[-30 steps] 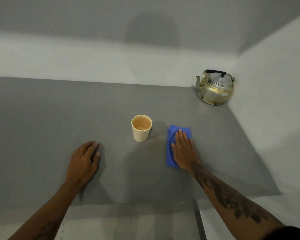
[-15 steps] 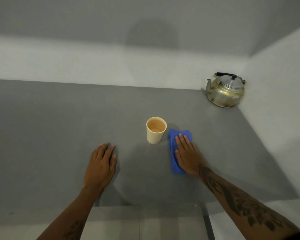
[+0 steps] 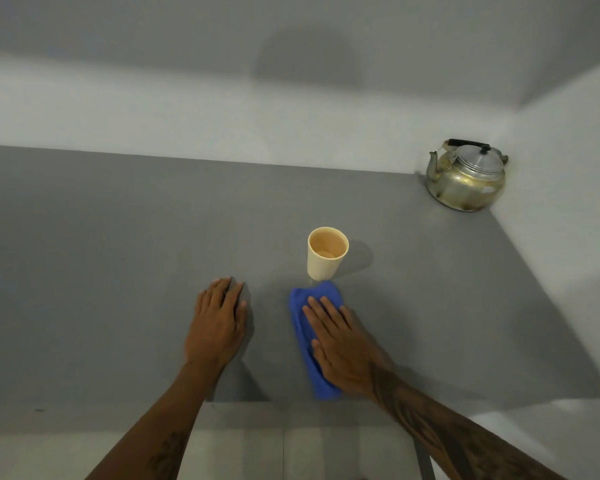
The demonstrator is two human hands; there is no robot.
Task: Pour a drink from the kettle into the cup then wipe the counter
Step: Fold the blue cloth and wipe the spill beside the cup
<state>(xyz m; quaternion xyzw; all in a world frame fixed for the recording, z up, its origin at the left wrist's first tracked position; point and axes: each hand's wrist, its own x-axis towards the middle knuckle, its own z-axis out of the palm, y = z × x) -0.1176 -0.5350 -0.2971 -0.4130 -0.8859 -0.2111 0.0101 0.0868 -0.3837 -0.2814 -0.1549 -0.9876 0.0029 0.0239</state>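
Note:
A cream cup (image 3: 326,263) holding a light brown drink stands upright near the middle of the grey counter (image 3: 111,258). The metal kettle (image 3: 466,183), with its black handle and its lid on, sits in the far right corner against the walls. A blue cloth (image 3: 300,308) lies just in front of the cup, its far tip almost touching the cup's base. My right hand (image 3: 340,348) presses flat on the cloth and covers its right half. Left of the cloth, my left hand (image 3: 217,327) rests palm down on the bare counter and holds nothing.
White walls close the counter at the back and on the right. The counter's near edge runs just below my wrists, with pale flooring (image 3: 243,455) beyond it. A small dark speck (image 3: 39,409) marks the counter at the near left.
My right hand has slid the blue cloth from the cup's right side leftward and nearer, so it now lies in front of the cup. The left hand stays flat on the counter.

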